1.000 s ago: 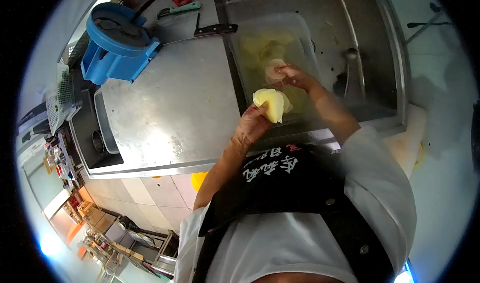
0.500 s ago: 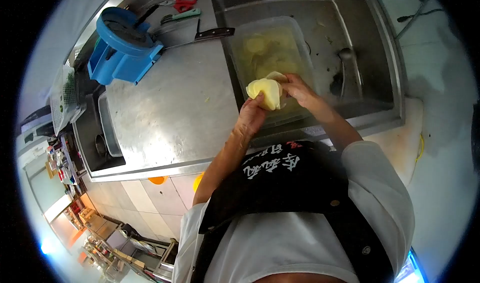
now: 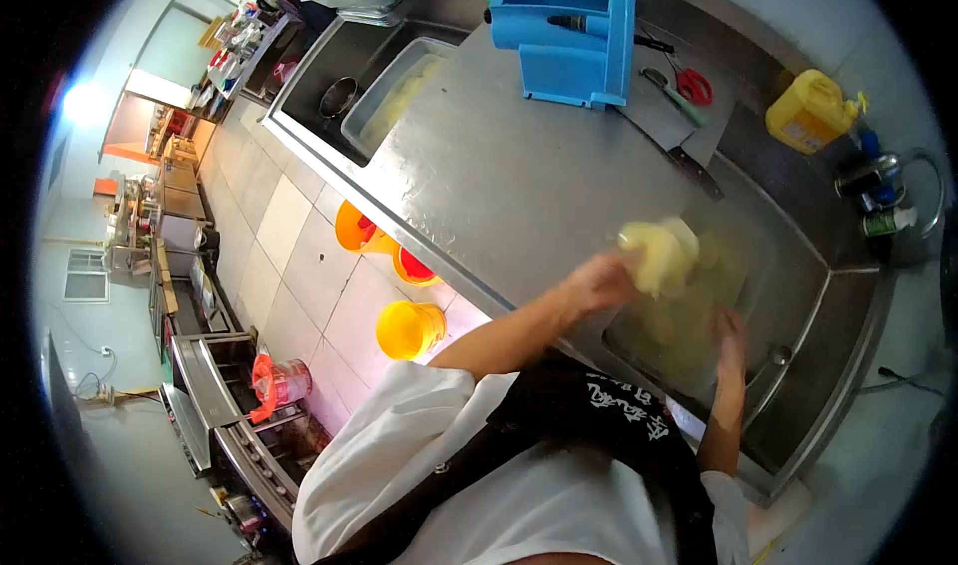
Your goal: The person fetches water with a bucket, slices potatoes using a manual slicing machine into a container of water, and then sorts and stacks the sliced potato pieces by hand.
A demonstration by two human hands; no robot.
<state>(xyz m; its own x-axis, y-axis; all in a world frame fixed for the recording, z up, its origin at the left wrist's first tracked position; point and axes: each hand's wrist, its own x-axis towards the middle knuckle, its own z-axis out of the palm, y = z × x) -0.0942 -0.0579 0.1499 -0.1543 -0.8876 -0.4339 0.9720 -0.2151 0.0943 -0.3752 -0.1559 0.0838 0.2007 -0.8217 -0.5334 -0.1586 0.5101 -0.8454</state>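
My left hand [image 3: 603,280] is closed on a stack of thin, pale-yellow potato slices [image 3: 659,256], held above the edge of the sink. Beneath it a clear plastic tub [image 3: 611,343] stands in the sink, with cloudy water and more slices inside. Over the tub's near right side is my right hand [image 3: 730,337], apart from the stack. Motion blurs its fingers, so their position is unclear. A cleaver [image 3: 694,173] lies on the steel worktop [image 3: 479,166] beyond the left hand.
A blue slicer-like device [image 3: 564,46] stands at the worktop's back, beside red-handled scissors [image 3: 694,87] and a green-handled peeler [image 3: 687,106]. Another tub [image 3: 365,118] with pale contents sits in the left sink. Yellow jug [image 3: 810,113] at back right; yellow bucket [image 3: 407,331] on the floor.
My view has swung left. My right hand has come away from the slices and dropped over the tub. My left hand has moved the stack toward the worktop side.
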